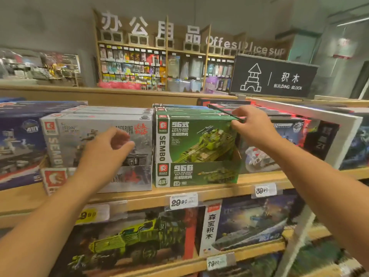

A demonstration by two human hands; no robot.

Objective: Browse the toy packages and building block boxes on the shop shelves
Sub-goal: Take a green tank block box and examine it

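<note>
On the upper wooden shelf, a green SEMBO Type 96 tank box stands beside a grey SEMBO box, each stack resting in a matching display carton. The right hand pinches the near top right corner of a dark box lying at the green stack's top right corner. The left hand hovers with fingers loosely curled before the grey box's face. A black "Building Block" sign stands above. Price tags line the shelf's front edge; a green truck box sits on the shelf below.

Black building-block sign I see above, office supplies wall behind, price tags 29.90, 39.90, 79.00.
</note>
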